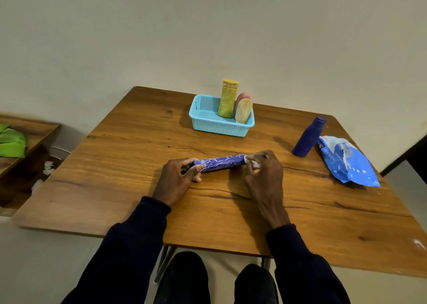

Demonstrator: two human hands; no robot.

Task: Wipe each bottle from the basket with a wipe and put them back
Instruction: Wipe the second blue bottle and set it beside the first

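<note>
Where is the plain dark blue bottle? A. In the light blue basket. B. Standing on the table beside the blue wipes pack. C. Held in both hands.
B: the plain dark blue bottle stands on the table beside the wipes pack, outside the basket.

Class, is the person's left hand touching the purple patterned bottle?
Touching. The head view shows the left hand gripping one end of the purple patterned bottle, its thumb pressed on the side.
</note>
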